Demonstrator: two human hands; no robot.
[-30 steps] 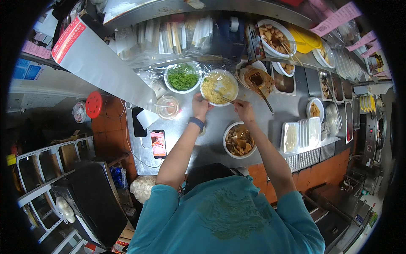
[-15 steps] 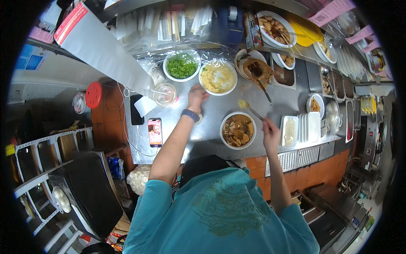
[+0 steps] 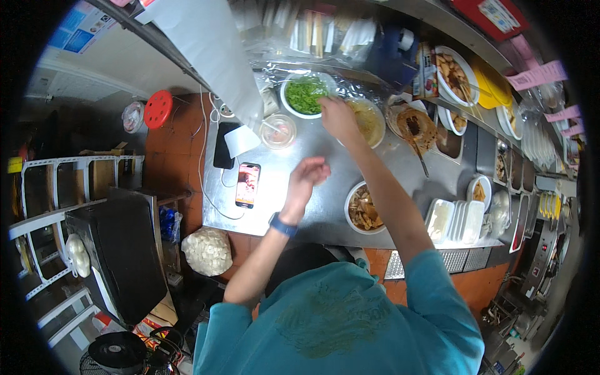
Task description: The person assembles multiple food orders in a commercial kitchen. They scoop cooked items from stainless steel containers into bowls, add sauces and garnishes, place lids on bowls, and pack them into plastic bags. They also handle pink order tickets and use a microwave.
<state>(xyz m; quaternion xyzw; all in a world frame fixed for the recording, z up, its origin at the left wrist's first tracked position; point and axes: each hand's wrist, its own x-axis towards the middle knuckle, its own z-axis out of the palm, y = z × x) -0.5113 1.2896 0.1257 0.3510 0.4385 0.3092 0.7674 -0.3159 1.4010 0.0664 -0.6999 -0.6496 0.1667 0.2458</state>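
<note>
My right hand (image 3: 340, 119) reaches across to a white bowl of chopped greens (image 3: 305, 95). Its fingers are bent together at the bowl's right side, against the greens; what they hold, if anything, is hidden. Beneath that wrist, a bowl of yellow minced food (image 3: 369, 120) is partly covered. My left hand (image 3: 306, 181) hovers above the steel counter (image 3: 284, 215), its fingers loosely curled and apart, with nothing in them. A white bowl of brown sliced food in sauce (image 3: 362, 215) stands near the front edge, partly behind my right forearm.
At left lie a lit phone (image 3: 248, 184) and a dark phone (image 3: 224, 144), near a clear cup (image 3: 278, 131). A sauce-smeared bowl (image 3: 415, 124) with a long-handled utensil stands right of the yellow food. White lidded containers (image 3: 440, 219) line the right. Paper (image 3: 212, 56) hangs overhead.
My right hand has moved up and left to the greens, and the spoon it held is out of sight. My left hand has come away from the yellow food's bowl toward me.
</note>
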